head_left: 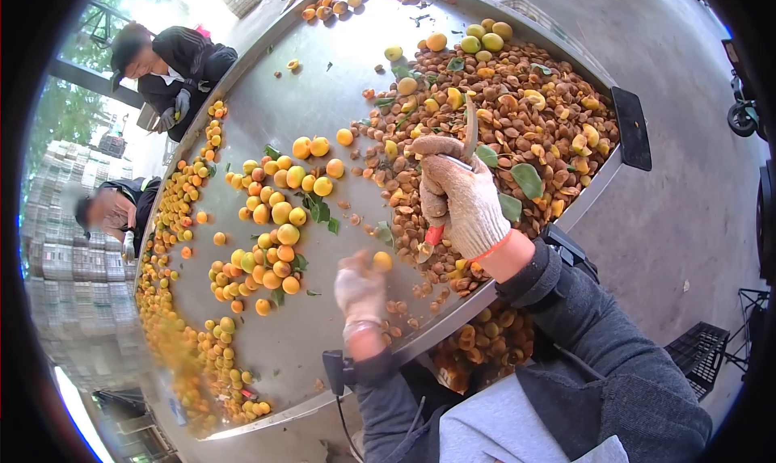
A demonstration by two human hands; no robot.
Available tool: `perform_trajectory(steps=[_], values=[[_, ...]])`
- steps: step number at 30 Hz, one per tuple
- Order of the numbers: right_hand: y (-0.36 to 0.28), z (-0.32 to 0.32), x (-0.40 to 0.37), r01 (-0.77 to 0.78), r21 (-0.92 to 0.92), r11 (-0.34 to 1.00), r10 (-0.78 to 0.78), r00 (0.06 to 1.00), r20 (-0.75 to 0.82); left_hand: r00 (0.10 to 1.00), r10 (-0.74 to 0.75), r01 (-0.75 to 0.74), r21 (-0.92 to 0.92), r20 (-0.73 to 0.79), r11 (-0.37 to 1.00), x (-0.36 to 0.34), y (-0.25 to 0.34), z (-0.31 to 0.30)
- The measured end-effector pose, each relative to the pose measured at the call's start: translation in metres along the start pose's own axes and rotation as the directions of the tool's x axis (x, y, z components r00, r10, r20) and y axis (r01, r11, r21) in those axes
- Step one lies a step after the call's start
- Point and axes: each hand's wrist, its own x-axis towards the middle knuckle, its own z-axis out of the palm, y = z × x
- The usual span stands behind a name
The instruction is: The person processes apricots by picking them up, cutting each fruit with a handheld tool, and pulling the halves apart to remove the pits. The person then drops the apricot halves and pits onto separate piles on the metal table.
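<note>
My right hand, in a pale knit glove with brown-stained fingers, is closed around a knife. Its narrow, slightly curved blade points up past the fist, and a red part shows below it. This hand is over a big heap of apricot pits mixed with leaves and orange flesh. To its left, my gloved left hand is low over the metal table, its fingers smeared by motion. A single orange apricot shows right at its fingertips. Beyond lies a loose group of whole apricots with green leaves.
More apricots line the table's far left edge, where two people in dark clothes work. Opened fruit sits below the table's near edge, by my lap. A black crate stands on the floor at right.
</note>
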Motion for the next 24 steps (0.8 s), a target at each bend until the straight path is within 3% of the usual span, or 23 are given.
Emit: perform_trajectory(steps=[2,4,6,7,9,11,12,13,14,16,17,18,19,20,21,22,24], values=[[0.0,-0.001,0.001,0.008,0.003,1.0,-0.008,1.0,0.009,0.975,0.091,-0.174,0.441,0.203,0.881,-0.005,0.019,0.007],[0.002,-0.003,0.001,0.009,0.007,1.0,-0.009,1.0,0.022,0.968,0.018,-0.131,0.441,0.25,0.888,0.0,0.024,0.003],[0.003,-0.008,0.004,0.028,0.018,0.999,-0.029,0.998,0.062,0.949,-0.129,0.033,0.315,0.288,0.948,0.0,0.03,-0.007],[0.003,-0.007,0.005,0.023,0.024,0.999,-0.024,0.999,0.048,0.952,-0.136,0.043,0.321,0.274,0.946,-0.005,0.049,-0.022],[0.001,-0.006,0.006,0.007,0.046,0.999,-0.01,0.999,0.051,0.822,-0.327,0.359,0.02,0.467,0.933,-0.024,0.098,-0.053],[0.005,-0.007,0.006,-0.007,0.051,0.999,0.005,0.999,0.04,0.798,-0.084,0.235,-0.18,0.597,0.955,-0.054,0.088,-0.065],[0.007,-0.007,0.007,-0.011,0.06,0.998,0.008,0.999,0.047,0.801,-0.09,0.24,-0.179,0.592,0.954,-0.058,0.088,-0.071],[0.009,-0.007,0.008,-0.014,0.069,0.998,0.01,0.998,0.057,0.83,0.146,0.024,-0.295,0.539,0.955,-0.059,0.095,-0.082],[0.01,-0.005,0.008,-0.018,0.068,0.998,0.014,0.998,0.063,0.804,0.375,-0.194,-0.393,0.461,0.899,-0.059,0.096,-0.09],[0.01,-0.004,0.006,-0.043,0.068,0.997,0.041,0.999,0.037,0.972,-0.076,0.158,-0.378,0.222,0.912,-0.042,0.034,-0.094],[0.011,-0.004,0.005,-0.043,0.055,0.998,0.041,0.999,0.032,0.941,-0.329,0.328,-0.438,0.078,0.837,-0.02,0.012,-0.095],[0.012,-0.004,0.004,-0.042,0.056,0.998,0.04,0.999,0.032,0.914,-0.401,0.355,-0.347,-0.067,0.868,-0.001,-0.008,-0.097],[0.012,-0.003,0.002,-0.05,0.017,0.999,0.049,0.998,0.035,0.867,-0.447,0.39,-0.258,-0.219,0.884,0.016,-0.017,-0.098],[0.012,-0.002,0.0,-0.054,-0.024,0.998,0.055,0.998,0.039,0.869,-0.444,0.385,-0.263,-0.22,0.885,0.027,-0.034,-0.096],[0.016,-0.003,0.001,-0.062,-0.031,0.998,0.063,0.998,0.026,0.902,-0.374,0.391,0.043,-0.217,0.919,0.037,-0.054,-0.09],[0.016,-0.003,0.0,-0.057,-0.034,0.998,0.058,0.998,0.028,0.932,-0.308,0.357,0.345,-0.19,0.868,0.043,-0.068,-0.085],[0.018,-0.005,-0.004,-0.086,-0.094,0.992,0.093,0.993,0.067,0.954,-0.248,0.297,0.438,-0.167,0.849,0.046,-0.085,-0.079]])
